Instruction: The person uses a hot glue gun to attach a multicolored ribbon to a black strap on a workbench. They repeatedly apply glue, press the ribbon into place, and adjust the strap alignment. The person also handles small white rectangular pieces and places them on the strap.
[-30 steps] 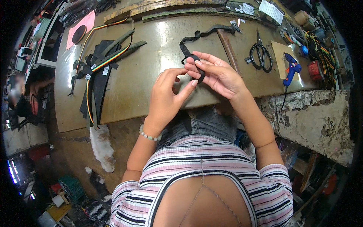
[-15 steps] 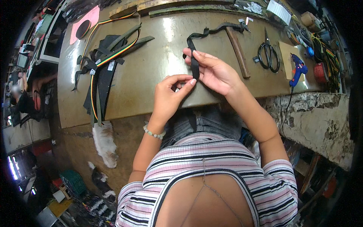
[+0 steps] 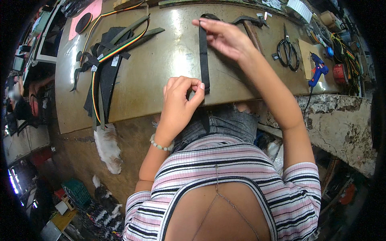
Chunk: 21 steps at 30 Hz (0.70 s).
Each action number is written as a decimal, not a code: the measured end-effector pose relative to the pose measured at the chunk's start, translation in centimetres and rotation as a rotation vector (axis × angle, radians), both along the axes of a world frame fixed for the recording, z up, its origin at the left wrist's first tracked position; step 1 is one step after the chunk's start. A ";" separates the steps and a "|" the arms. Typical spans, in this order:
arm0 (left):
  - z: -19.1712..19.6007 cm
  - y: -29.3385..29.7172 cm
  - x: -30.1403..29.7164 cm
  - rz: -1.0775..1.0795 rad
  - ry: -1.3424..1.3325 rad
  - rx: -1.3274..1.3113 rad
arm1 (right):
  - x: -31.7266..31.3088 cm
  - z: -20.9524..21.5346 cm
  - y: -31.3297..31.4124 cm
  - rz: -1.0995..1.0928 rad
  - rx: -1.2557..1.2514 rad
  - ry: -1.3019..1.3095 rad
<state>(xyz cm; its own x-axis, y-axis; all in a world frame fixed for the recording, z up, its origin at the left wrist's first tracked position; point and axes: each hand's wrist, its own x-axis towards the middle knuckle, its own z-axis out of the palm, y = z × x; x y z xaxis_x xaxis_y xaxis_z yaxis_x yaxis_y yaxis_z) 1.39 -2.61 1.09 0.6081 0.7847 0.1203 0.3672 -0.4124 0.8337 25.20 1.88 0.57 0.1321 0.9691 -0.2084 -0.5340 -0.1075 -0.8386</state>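
A black strap point(image 3: 204, 56) runs straight between my two hands over the near middle of the table. My left hand point(image 3: 181, 94) pinches its near end between thumb and forefinger, close to the table's front edge. Farther off, my right hand point(image 3: 225, 36) grips the strap between thumb and fingers. Beyond that hand the rest of the strap curls on the table and trails right, toward the head of a hammer. Part of the hammer's wooden handle point(image 3: 252, 37) shows behind my right forearm.
To the right lie black-handled scissors point(image 3: 287, 52) and a blue glue gun point(image 3: 319, 70) with a hanging cord. Striped straps and black fabric pieces point(image 3: 106, 68) are piled at left, near a dark roll point(image 3: 83, 23). Below the table, a white furry animal point(image 3: 107, 148) lies on the floor.
My right hand has moved away from my left, up along the strap, drawing the length between them straight. My left hand keeps its pinch on the near end.
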 end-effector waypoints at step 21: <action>-0.6 4.7 3.1 0.107 -0.275 -0.327 | -1.2 2.3 0.9 -0.004 0.106 -0.202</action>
